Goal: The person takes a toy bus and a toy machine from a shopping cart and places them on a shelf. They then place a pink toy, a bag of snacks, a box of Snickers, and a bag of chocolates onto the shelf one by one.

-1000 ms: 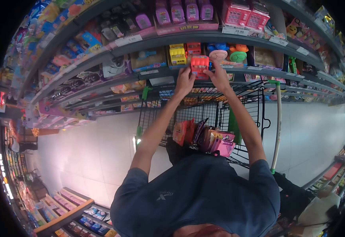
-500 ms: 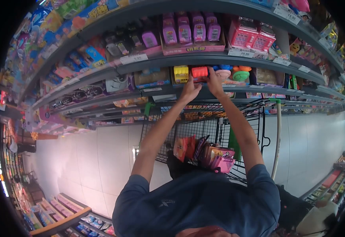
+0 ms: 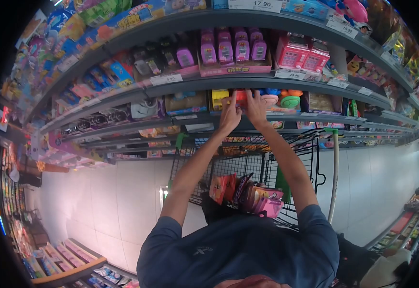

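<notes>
A red toy (image 3: 241, 98) stands in a box on the shelf, between a yellow toy (image 3: 219, 98) and toys with round pink and green parts (image 3: 290, 101). My left hand (image 3: 230, 115) is at the red toy's left side, its fingers on or close to the toy and over part of the yellow one. On the other side, my right hand (image 3: 256, 109) has its fingers up against the red toy. The hands partly cover the toy, and how firmly they hold it cannot be made out.
Below the shelf stands a black wire cart (image 3: 238, 163) with packaged goods (image 3: 262, 199) inside. Purple toys (image 3: 241, 51) and pink boxes (image 3: 293, 53) fill the shelf above. Shelf edges (image 3: 204, 84) run above and below the hands. Another shelf (image 3: 70, 273) is at lower left.
Both hands have moved closer together around the red toy, which now sits farther back between its neighbours. The view has tilted up slightly.
</notes>
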The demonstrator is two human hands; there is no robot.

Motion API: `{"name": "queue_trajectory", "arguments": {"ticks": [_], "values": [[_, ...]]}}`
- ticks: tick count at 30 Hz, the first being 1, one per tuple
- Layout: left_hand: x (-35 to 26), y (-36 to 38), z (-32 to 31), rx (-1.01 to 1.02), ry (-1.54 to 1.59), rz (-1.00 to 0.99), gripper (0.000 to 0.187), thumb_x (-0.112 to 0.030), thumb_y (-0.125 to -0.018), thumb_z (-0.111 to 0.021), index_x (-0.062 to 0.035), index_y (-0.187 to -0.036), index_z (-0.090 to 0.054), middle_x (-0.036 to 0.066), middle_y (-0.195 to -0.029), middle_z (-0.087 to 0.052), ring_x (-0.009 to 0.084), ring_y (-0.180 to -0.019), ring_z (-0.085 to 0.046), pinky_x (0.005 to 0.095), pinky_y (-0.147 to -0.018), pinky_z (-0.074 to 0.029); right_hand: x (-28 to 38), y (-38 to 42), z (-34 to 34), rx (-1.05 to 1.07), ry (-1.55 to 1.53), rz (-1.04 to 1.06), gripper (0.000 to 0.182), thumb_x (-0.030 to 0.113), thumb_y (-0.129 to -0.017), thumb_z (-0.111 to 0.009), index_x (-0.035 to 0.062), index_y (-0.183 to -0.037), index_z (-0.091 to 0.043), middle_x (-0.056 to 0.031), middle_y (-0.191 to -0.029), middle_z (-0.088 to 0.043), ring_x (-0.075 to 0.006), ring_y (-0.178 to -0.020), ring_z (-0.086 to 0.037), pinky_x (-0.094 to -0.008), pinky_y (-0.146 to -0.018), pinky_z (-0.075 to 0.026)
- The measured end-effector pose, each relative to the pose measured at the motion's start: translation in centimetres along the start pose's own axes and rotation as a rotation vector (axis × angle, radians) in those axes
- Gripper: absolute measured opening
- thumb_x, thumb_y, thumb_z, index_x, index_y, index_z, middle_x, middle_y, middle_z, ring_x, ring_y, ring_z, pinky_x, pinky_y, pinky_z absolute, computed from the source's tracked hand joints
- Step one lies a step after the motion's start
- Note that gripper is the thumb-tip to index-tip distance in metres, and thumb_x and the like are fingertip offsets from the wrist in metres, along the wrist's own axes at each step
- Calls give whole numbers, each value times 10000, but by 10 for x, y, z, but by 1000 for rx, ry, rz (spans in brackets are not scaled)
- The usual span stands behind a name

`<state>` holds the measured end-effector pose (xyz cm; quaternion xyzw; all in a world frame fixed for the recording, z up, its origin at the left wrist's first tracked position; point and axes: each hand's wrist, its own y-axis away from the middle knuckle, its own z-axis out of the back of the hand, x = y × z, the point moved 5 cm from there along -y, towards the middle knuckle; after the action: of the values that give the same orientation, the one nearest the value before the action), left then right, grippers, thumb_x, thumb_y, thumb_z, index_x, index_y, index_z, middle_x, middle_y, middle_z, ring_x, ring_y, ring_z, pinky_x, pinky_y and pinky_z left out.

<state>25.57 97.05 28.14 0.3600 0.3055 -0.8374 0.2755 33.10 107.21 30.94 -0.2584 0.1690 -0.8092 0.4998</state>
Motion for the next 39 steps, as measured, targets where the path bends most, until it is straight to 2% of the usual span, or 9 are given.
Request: {"name": "queue_trajectory", "arguments": {"ticks": [11, 13, 19, 22, 24, 25, 27, 31, 39], "values": [[15, -12, -6, 255, -143, 154, 820, -68, -840, -568, -114, -1534, -135, 162, -865, -630, 334, -832, -628, 406, -799, -486, -17, -8, -20, 178, -92, 33, 712, 29, -780, -602, 169, -1428, -343, -200, -1212, -523, -414, -1002, -596, -478, -724, -514], [-4, 9, 3, 175, -91, -41, 826, -57, -846, -563, -117, -1538, -115, 149, -865, -623, 302, -827, -628, 391, -783, -488, -14, -1, -8, 76, -195, 48, 713, 16, -786, -597, 158, -1433, -332, -212, -1234, -514, -419, -1013, -592, -481, -733, -517], [54, 179, -32, 316, 124, 159, 512, -129, -943, -513, -28, -1428, -385, 159, -914, -655, 231, -811, -645, 358, -757, -499, -27, 128, 35, 23, -647, -166, 626, 54, -852, -609, 91, -1420, -347, -205, -1320, -485, -393, -932, -623, -447, -756, -519], [87, 303, -43, 349, 105, -42, 342, -138, -916, -532, 11, -1222, -570, 183, -876, -670, 352, -855, -654, 405, -801, -486, -60, 247, 40, 169, -582, -364, 527, 51, -842, -616, 50, -1337, -435, -198, -1171, -585, -375, -911, -634, -427, -750, -514], [88, 375, -24, 376, 100, 153, 286, -126, -880, -550, 10, -1119, -629, 159, -827, -673, 360, -846, -655, 419, -767, -487, -80, 328, 55, 245, -484, -530, 415, 45, -836, -611, 42, -1242, -523, -201, -1008, -649, -376, -907, -642, -431, -748, -510], [82, 392, -15, 385, 103, 165, 286, -126, -880, -550, 10, -1119, -629, 159, -827, -673, 360, -846, -655, 419, -767, -487, -88, 364, 63, 305, -412, -599, 355, 53, -836, -610, 39, -1188, -565, -196, -943, -667, -376, -879, -651, -436, -747, -510], [84, 423, -8, 676, -633, 183, 258, -202, -874, -573, -33, -1046, -666, 173, -850, -664, 343, -832, -655, 471, -787, -472, -86, 409, 100, 339, -370, -672, 261, 72, -850, -597, 39, -1108, -617, -191, -885, -678, -379, -838, -660, -447, -729, -511], [71, 426, -6, 477, -412, 256, 335, -374, -861, -608, -99, -1038, -677, 173, -976, -659, 346, -924, -621, 530, -868, -417, -91, 479, 121, 376, -192, -759, 222, 106, -872, -572, 35, -1073, -633, -197, -918, -681, -374, -838, -664, -452, -734, -519], [81, 431, -8, 825, -343, 250, 557, -596, -801, -610, -175, -1164, -635, 91, -1279, -543, 379, -1213, -394, 569, -986, -279, -89, 500, 124, 500, -103, -676, 244, 188, -856, -601, 13, -1024, -623, -207, -937, -671, -388, -860, -651, -475, -750, -520]]}}
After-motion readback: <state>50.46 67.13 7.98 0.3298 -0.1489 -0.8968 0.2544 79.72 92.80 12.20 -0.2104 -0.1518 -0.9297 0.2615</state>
